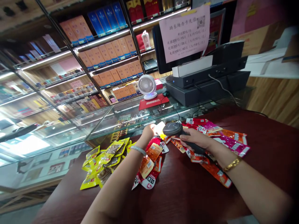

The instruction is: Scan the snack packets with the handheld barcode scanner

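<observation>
My right hand (197, 137) is wrapped round the handle of a dark barcode scanner (173, 128), its head pointing left. Bright light from it falls on a small snack packet (161, 130), whose edge my left hand (148, 132) pinches. Under and beside my left forearm lie red and orange snack packets (149, 166). Further left is a pile of yellow-edged snack packets (105, 160) with clear windows. Around my right hand spread more red, orange and purple packets (230, 144), partly covered by the hand and scanner.
The dark red tabletop (177, 193) meets a glass display counter (109, 124) behind it. On the glass stand a small white fan (146, 85), a red mat (153, 102) and a black cash drawer (189, 91) with trailing cables. A monitor bears a pink paper sign (185, 34). Shelves of boxes line the back.
</observation>
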Demonstrator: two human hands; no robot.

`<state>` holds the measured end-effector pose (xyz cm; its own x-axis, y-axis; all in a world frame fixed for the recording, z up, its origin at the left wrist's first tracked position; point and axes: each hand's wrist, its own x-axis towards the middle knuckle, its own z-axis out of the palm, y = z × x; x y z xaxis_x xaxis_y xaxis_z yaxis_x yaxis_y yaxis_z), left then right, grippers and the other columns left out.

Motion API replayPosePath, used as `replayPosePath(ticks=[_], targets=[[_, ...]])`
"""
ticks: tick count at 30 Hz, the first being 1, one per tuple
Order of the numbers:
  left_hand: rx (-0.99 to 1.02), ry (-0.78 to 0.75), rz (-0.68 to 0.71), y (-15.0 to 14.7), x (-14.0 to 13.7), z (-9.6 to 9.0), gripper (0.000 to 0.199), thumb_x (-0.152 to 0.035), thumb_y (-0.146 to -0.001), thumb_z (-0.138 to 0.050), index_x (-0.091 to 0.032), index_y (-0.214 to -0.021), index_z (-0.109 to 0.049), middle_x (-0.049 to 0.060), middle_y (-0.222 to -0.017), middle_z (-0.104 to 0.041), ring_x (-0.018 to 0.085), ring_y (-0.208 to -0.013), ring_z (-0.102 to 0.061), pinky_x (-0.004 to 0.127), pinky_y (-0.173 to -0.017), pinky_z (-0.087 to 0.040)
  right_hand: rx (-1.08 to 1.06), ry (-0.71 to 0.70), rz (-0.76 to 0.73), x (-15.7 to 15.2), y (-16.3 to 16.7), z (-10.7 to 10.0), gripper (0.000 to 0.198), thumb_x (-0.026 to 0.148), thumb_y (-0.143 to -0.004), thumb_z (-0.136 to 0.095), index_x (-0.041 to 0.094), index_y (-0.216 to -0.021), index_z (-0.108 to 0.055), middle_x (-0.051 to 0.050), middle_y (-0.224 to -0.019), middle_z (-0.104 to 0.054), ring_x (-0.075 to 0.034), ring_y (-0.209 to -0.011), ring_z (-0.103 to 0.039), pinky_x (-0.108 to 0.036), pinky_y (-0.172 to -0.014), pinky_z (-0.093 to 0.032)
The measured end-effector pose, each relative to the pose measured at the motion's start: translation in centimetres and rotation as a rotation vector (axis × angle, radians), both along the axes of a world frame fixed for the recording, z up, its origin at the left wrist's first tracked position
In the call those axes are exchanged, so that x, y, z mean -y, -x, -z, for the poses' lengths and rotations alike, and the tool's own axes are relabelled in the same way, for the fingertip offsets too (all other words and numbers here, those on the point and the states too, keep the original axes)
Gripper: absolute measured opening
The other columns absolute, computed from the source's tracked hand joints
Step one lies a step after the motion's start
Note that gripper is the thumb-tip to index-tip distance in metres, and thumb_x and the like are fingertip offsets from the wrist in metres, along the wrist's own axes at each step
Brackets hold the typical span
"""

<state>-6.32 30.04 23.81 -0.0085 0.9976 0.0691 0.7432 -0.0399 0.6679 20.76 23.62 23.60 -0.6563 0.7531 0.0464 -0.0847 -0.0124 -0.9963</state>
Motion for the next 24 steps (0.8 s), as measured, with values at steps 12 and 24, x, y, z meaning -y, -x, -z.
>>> replayPosePath(ticks=[12, 24], targets=[[-0.351, 0.058, -0.127, 6.7, 2.7, -4.5, 0.03, -0.041, -0.083, -0.053, -0.016, -0.078, -0.069, 0.003, -0.062, -0.063, 0.015, -0.057, -0.057, 0.024, -0.058, -0.041, -0.124, 0.029, 0.01, -0.3, -2.6, -1.5, 0.045, 0.056, -0.078, -0.072, 0.016, -0.089, -0.054, 0.004, -0.06, -0.058, -0.007, -0.038, -0.048, -0.019, -0.035, -0.034], [-0.423, 0.081, 0.133, -9.9, 0.0, 1.4, 0.047, -0.065, -0.074, -0.063, -0.019, -0.077, -0.072, 0.011, -0.084, -0.073, 0.025, -0.085, -0.067, 0.028, -0.075, -0.046, -0.146, 0.048, 0.063, -0.5, -3.3, -1.7, 0.045, 0.056, -0.077, -0.073, 0.017, -0.09, -0.055, 0.003, -0.06, -0.059, -0.008, -0.04, -0.049, -0.019, -0.035, -0.036]])
